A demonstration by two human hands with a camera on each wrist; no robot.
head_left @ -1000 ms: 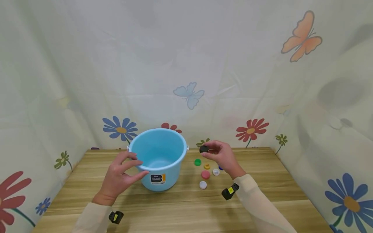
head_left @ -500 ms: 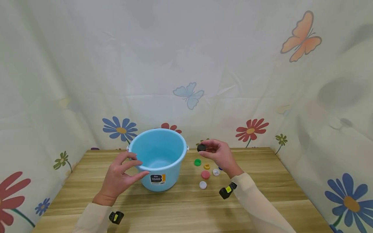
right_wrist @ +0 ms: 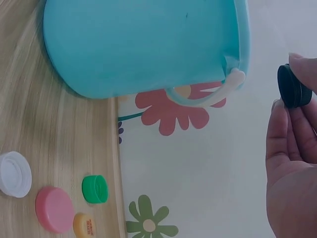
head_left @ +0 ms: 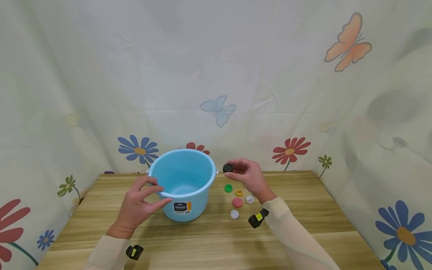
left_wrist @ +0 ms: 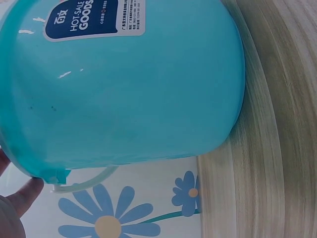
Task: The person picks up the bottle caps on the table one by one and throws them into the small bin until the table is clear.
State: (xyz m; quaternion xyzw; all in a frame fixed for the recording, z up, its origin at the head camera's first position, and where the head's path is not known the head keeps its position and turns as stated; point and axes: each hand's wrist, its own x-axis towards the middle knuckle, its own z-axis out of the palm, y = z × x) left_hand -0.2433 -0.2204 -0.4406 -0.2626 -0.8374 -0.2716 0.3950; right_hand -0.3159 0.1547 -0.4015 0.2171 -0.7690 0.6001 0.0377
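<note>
A light blue bucket (head_left: 199, 204) stands upright on the table, its label facing me. My left hand (head_left: 136, 204) holds its near-left rim, fingers curled over the edge and thumb along the outside. In the left wrist view, fingertips (left_wrist: 27, 193) meet the rim beside the handle joint. My right hand (head_left: 251, 178) pinches a black bottle cap (head_left: 227, 168) between thumb and fingers, raised to about rim height just right of the bucket. The right wrist view shows the black cap (right_wrist: 292, 87) tipped on its side, apart from the bucket's wall (right_wrist: 138, 44).
Right of the bucket lie a green cap (head_left: 228, 188), a yellow cap (head_left: 239, 193), a pink cap (head_left: 237, 202) and two white caps, one farther back (head_left: 249, 199), one nearer (head_left: 234, 214). A pale handle (right_wrist: 208, 99) hangs behind the bucket. Flowered cloth (head_left: 263, 123) closes off the table's back.
My right hand has moved left toward the bucket and slightly up, carrying the black cap. A blue cap seen before is now hidden behind that hand. The left hand stays on the rim.
</note>
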